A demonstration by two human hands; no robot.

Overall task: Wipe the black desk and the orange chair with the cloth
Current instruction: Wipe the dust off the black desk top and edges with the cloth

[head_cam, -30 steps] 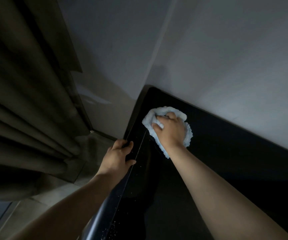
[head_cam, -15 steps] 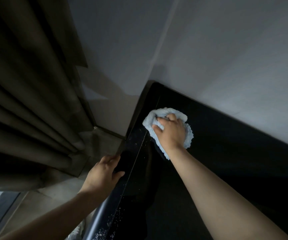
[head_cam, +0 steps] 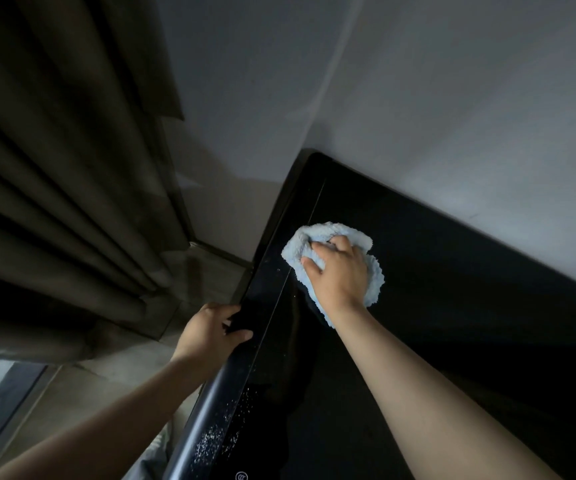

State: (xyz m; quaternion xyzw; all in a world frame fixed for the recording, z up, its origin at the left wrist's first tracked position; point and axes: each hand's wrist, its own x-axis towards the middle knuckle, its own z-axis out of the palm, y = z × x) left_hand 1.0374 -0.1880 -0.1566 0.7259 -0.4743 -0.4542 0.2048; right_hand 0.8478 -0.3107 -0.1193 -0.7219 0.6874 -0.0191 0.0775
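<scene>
Pale-blue cloth [head_cam: 335, 233] bunched under right hand [head_cam: 340, 275] fingers on black desk [head_cam: 452, 306].

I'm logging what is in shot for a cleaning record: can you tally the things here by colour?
Black: 1, the glossy black desk
Light blue: 1, the fluffy light blue cloth under the right hand
Dark olive-brown: 1, the pleated dark curtain
Grey: 1, the plain grey wall
Total: 4 things; no orange chair in view.

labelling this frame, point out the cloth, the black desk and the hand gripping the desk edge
cloth [head_cam: 300, 247]: head view, bare fluffy left part.
black desk [head_cam: 452, 271]: head view, bare top right of the cloth.
left hand [head_cam: 206, 332]: head view, back of the hand.
</scene>
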